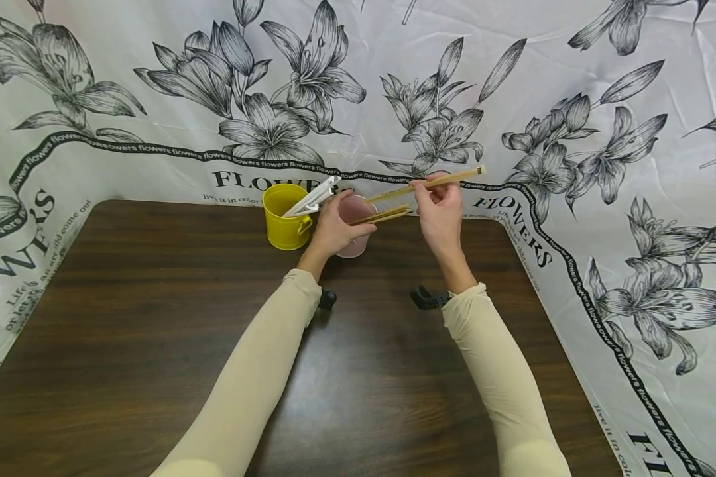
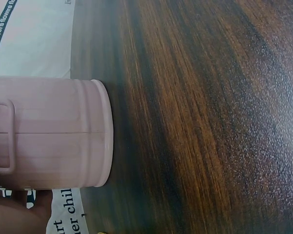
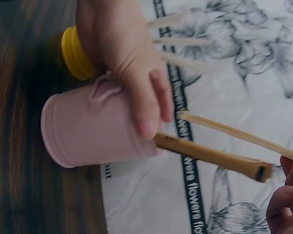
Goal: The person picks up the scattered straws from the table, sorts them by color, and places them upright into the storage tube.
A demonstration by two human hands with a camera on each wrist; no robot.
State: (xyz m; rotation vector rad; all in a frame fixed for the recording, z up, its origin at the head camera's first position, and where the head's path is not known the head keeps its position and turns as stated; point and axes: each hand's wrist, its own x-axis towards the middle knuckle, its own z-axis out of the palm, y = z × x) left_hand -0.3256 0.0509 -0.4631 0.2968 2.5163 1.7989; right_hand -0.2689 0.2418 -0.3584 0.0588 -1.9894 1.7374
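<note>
My left hand (image 1: pixel 332 230) grips a small pink bucket (image 1: pixel 355 248) near its rim, thumb and fingers on opposite sides. Wooden chopsticks (image 1: pixel 392 214) lean out of that bucket to the right. One shows a dark mark at its end in the right wrist view. Between the fingertips of my right hand (image 1: pixel 441 215), a light wooden chopstick (image 1: pixel 464 175) is pinched. It slants over the bucket's mouth, its lower tip near the rim. The left wrist view shows the bucket's side and handle (image 2: pixel 10 136); the left hand's hold is mostly hidden there.
Just left of the pink bucket stands a yellow bucket (image 1: pixel 283 228) holding several white wrapped sticks (image 1: pixel 313 197). Both are at the back edge of a dark wooden table (image 1: pixel 215 318). Behind hangs a white flower-printed cloth (image 1: pixel 370 126).
</note>
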